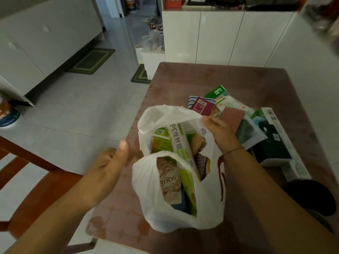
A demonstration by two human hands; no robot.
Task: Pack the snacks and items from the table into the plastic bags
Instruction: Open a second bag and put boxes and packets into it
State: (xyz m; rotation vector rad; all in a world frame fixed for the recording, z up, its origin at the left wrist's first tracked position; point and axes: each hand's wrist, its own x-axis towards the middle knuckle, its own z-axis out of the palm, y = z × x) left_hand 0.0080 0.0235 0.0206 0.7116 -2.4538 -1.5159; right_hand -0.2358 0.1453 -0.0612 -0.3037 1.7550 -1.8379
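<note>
The step in hand looks like filling the white thin plastic carrier bag (183,213), which stands on the brown patterned bench (183,79) already crowded with goods: a long white-and-green cling-film box (178,142) slants up through its mouth, beside a green carton (159,143) and a beige printed snack packet (170,180); the right hand (220,132) reaches over the bag, its grip pinched shut on the far handle loop, wrist bent down; the left hand (108,165) hovers just left of the bag, thumb raised, fingers loosely curled on nothing; a heap of flat packets (229,114) and a white-edged dark box (275,140) lie unpacked to the right; the next move probably calls for holding the mouth wide and lifting a packet in, or starting a second bag, as room looks short.
</note>
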